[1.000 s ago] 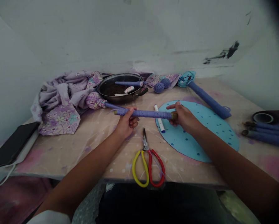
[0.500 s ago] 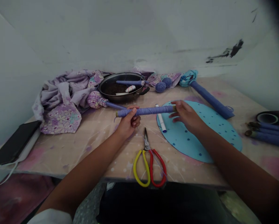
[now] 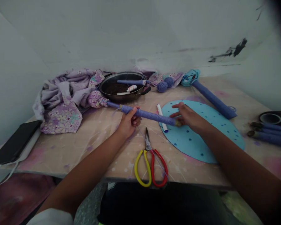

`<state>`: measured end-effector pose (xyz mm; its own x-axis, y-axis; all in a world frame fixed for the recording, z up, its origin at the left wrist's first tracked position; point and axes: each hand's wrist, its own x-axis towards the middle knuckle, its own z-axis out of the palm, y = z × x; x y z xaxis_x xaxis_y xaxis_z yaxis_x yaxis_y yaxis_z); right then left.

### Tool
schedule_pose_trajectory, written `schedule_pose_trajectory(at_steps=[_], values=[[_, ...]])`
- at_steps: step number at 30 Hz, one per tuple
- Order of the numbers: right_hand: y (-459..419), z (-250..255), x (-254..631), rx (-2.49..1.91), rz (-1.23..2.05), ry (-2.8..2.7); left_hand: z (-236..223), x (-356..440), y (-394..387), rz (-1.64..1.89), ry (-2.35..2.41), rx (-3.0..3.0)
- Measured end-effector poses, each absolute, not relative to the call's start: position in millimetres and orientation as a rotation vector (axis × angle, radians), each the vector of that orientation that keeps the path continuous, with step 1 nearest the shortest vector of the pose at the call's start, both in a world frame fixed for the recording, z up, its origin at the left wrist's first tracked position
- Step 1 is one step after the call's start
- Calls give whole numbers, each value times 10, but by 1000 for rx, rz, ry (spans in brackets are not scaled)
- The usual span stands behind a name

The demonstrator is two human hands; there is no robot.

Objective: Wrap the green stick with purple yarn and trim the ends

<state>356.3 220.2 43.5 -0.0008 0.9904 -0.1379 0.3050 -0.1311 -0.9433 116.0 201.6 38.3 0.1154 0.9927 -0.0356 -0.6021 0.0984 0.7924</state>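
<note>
A stick wrapped in purple yarn (image 3: 150, 116) is held level above the table between both hands. My left hand (image 3: 128, 122) is closed round its left end. My right hand (image 3: 189, 117) pinches its right end over the light blue dotted disc (image 3: 201, 134). A thin thread hangs from the stick toward the scissors (image 3: 150, 162) with one yellow and one red handle, which lie shut near the table's front edge. A white marker (image 3: 162, 118) lies just behind the stick.
A dark pan (image 3: 124, 86) with a wrapped stick stands at the back, beside floral cloth (image 3: 65, 100) and purple yarn balls (image 3: 165, 84). A long blue-wrapped stick (image 3: 211, 98) lies back right. More wrapped sticks (image 3: 269, 136) and a tape roll (image 3: 270, 118) are at the right. A black tablet (image 3: 13, 142) is at the left.
The stick's right end has dropped from level to tilted down toward the disc, and my right hand has closed on that end again after loosening half a second ago.
</note>
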Motion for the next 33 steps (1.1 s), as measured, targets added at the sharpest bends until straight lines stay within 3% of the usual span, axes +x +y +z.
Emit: schedule_pose_trajectory(at_steps=[6,9,12,20,27,33], values=[[2183,459,3547,-1607,1022,-1585,370,1164,2013,1344,676,737],[2205,463,3559,-1401,770,-1552,362,1156,2015,1320,675,755],[2235,445,3584,-1213,721,-1555,368,1150,2019,1309,668,763],[2172,500,3502,-1389,1289,-1368,363,1152,2014,1309,620,791],[2261,510,3618,-901,1130,-1267,373,1136,2001,1271,581,818],[2226,510,3611,-1153,1388,-1209,400,1149,1979,1304,591,877]])
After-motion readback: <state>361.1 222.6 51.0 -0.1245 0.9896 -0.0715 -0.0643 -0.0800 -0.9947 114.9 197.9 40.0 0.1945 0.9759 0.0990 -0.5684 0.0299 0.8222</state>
